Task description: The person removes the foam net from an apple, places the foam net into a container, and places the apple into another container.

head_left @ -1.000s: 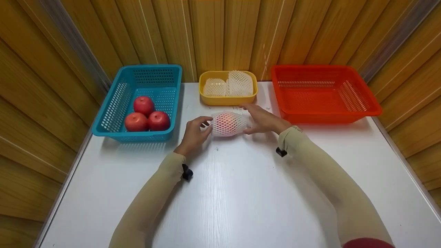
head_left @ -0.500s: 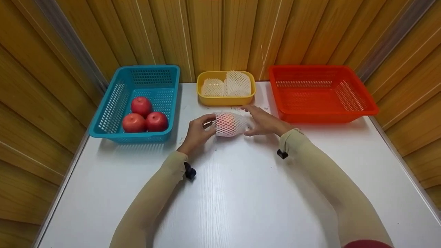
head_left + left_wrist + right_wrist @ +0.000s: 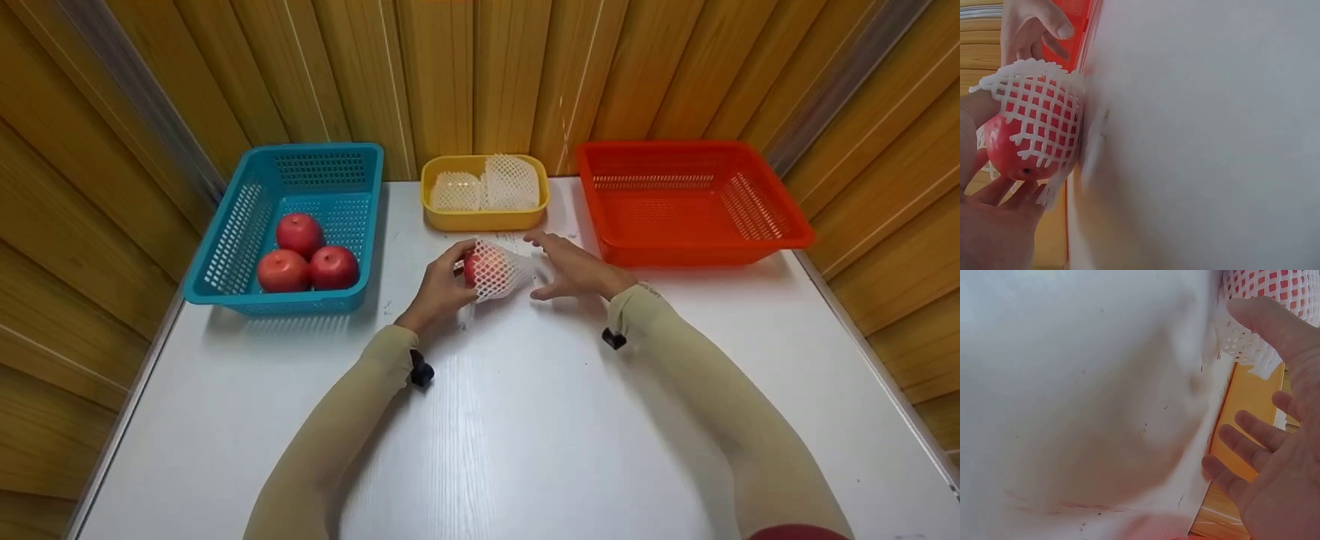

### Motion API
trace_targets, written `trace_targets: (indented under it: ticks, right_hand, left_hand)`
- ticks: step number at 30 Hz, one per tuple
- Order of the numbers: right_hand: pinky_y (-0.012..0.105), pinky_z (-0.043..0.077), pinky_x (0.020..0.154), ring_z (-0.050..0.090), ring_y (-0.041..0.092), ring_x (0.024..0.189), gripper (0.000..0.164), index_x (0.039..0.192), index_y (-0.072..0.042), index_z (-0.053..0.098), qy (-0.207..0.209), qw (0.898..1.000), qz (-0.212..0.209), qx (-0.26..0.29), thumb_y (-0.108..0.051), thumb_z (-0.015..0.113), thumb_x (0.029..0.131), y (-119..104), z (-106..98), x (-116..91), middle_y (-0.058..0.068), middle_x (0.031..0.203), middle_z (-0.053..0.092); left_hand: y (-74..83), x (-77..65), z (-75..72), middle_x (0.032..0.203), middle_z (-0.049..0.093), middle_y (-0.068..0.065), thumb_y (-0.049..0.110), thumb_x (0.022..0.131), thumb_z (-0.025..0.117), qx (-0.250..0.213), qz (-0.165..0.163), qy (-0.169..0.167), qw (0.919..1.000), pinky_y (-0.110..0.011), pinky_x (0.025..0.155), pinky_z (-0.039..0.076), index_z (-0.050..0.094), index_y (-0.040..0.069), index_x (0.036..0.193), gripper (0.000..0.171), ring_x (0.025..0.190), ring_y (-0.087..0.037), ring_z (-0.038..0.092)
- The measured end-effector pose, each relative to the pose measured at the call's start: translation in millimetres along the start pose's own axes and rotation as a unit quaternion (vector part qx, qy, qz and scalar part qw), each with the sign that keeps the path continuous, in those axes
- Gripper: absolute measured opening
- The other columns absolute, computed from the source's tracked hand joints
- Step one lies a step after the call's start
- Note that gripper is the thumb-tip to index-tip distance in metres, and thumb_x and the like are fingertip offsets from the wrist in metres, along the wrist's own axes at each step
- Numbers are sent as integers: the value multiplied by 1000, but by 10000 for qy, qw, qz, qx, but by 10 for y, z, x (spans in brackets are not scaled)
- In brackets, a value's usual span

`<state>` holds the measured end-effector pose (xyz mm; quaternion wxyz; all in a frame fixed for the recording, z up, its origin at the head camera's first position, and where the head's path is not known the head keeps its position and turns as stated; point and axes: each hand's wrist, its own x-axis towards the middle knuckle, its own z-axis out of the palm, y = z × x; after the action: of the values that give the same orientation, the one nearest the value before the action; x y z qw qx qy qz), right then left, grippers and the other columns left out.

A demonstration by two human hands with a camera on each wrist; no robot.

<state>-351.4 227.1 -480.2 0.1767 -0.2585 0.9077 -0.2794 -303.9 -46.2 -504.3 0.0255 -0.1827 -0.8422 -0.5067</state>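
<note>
A red apple (image 3: 470, 271) lies on its side in a white foam net sleeve (image 3: 504, 271) on the table, centre. My left hand (image 3: 441, 289) grips the apple from the left, thumb on one side and fingers on the other. In the left wrist view, bare red skin of the apple (image 3: 1008, 151) shows beyond the net's ragged edge, with a dark dimple at its end. The net's narrow end points toward my right hand (image 3: 576, 270), whose fingers are spread and hold nothing. In the right wrist view, its thumb overlaps the foam net (image 3: 1261, 354).
A blue basket (image 3: 202, 281) with several red apples (image 3: 300, 234) stands at the left. Behind the hands is a yellow tub (image 3: 486, 220) of foam nets (image 3: 512, 184). A red basket (image 3: 697, 255) sits at the right, against the wood-panelled wall (image 3: 510, 75).
My left hand has moved right, onto the apple. The net's left edge has shifted, baring the apple's left side. My right hand stays spread beside the narrow end.
</note>
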Motion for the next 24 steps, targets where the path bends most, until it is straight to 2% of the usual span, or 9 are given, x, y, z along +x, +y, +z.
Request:
trace_targets:
  ticks: [4, 8, 11, 16, 24]
  right_hand:
    - [54, 24, 123, 26, 27, 151, 104, 160, -21, 25, -42, 9999, 127, 50, -37, 89, 80, 20, 19, -7, 5, 165, 31]
    - [53, 20, 124, 22, 26, 154, 105, 161, -21, 24, -26, 9998, 207, 43, -38, 89, 80, 42, 25, -25, 2, 166, 28]
    - [53, 19, 124, 22, 26, 154, 105, 161, -21, 25, 24, 9998, 218, 33, -37, 90, 80, 59, 24, -39, 2, 166, 28]
    - [53, 19, 124, 23, 27, 153, 105, 161, -21, 25, 48, 9997, 233, 22, -37, 89, 80, 73, 23, -61, 2, 166, 29]
    - [53, 19, 125, 25, 29, 153, 102, 160, -16, 26, 58, 9999, 110, -39, -34, 89, 81, 81, 7, -104, 7, 165, 31]
  left_hand:
    - [-9, 28, 44, 151, 49, -15, -18, 72, 70, 186, -164, -74, 9997, -38, 108, 48, 43, 3, 152, 87, 135, -26, 50]
    - [-9, 54, 83, 154, 46, -13, -19, 70, 71, 411, -302, -109, 9986, -37, 116, 38, 40, 6, 154, 93, 142, -23, 44]
    - [-8, 77, 107, 153, 47, -14, -20, 70, 72, 554, -324, -101, 9979, -37, 120, 33, 40, 6, 153, 93, 144, -24, 42]
    - [1, 112, 128, 151, 49, -14, -17, 74, 75, 803, -466, -121, 9956, -38, 121, 32, 41, 4, 152, 88, 143, -25, 44]
    - [-22, 141, 136, 149, 50, -16, -18, 75, 73, 904, -306, -106, 9954, -38, 120, 32, 43, 2, 150, 83, 142, -27, 46]
